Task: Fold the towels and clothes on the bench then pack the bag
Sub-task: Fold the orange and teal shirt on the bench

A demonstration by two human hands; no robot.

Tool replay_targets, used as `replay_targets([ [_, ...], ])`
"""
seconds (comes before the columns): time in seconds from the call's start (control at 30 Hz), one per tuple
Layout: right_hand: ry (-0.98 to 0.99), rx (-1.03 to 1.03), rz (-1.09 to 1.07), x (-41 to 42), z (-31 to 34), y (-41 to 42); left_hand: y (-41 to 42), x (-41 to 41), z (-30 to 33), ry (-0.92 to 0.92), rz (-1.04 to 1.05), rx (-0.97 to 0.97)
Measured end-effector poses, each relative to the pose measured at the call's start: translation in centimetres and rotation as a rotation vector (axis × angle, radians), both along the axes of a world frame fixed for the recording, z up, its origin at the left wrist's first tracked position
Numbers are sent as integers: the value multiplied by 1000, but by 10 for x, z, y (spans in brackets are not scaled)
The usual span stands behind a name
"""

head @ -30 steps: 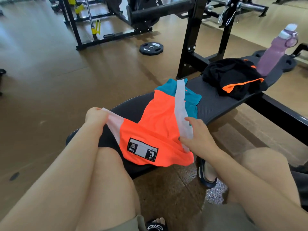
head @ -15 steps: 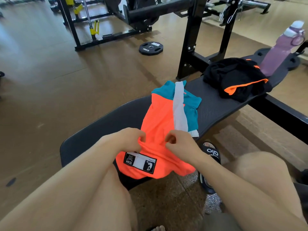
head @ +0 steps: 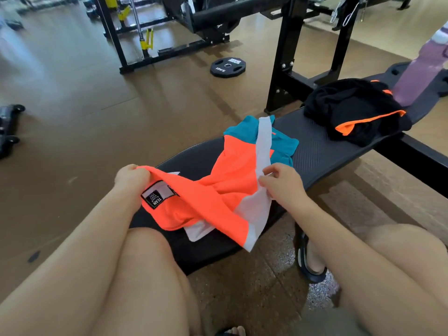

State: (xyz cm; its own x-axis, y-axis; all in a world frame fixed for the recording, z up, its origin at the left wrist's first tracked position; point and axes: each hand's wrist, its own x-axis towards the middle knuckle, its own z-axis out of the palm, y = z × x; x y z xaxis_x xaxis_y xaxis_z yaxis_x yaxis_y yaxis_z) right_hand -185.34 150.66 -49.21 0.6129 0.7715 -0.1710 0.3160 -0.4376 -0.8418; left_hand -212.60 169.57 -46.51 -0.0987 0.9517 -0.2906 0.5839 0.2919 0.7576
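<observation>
Orange shorts point(head: 232, 175) with teal waist and white side stripes lie on the black bench point(head: 320, 151), their near end lifted and twisted. My left hand point(head: 131, 177) grips the orange hem beside a black-and-white patch. My right hand point(head: 281, 183) pinches the white stripe at the shorts' right edge. A crumpled black garment with orange trim point(head: 354, 110) sits farther along the bench. No bag is in view.
A purple water bottle point(head: 421, 69) stands at the bench's far end. Black rack uprights point(head: 286, 52) rise behind the bench, and a 10 kg plate point(head: 228, 67) lies on the brown floor. My bare legs and a black sandal point(head: 308, 258) flank the bench's near end.
My hands, together at the hem half a second ago, have spread apart, lifting and turning the shorts' near end so the patch now sits by my left hand.
</observation>
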Motion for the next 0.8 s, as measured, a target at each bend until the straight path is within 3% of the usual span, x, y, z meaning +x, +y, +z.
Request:
replay_targets([
  [0.1, 487, 136, -59, -5, 10, 2, -10, -6, 7, 281, -91, 32],
  [0.17, 749, 216, -24, -14, 17, 2, -32, 7, 27, 301, -300, 129],
  [0.23, 892, 253, 81, -20, 19, 3, -61, 25, 47, 274, -663, 220],
  [0.3, 967, 249, 255, -27, 20, 1, -94, 40, 50, 334, -981, 190],
  [0.37, 1063, 245, 399, -35, 18, -1, -120, 47, 37, 412, -1099, 85],
  [0.47, 1212, 274, 452, -43, 15, -3, -136, 47, 10, 532, -1066, 81],
  [0.63, 1293, 352, 437, -48, 17, -2, -128, 52, 12, 415, -931, 173],
  [0.73, 1297, 418, 350, -40, 25, 0, -109, 45, 40, 225, -724, 216],
  [0.8, 1167, 403, 211, -33, 27, 5, -76, 29, 53, -37, -483, 242],
])
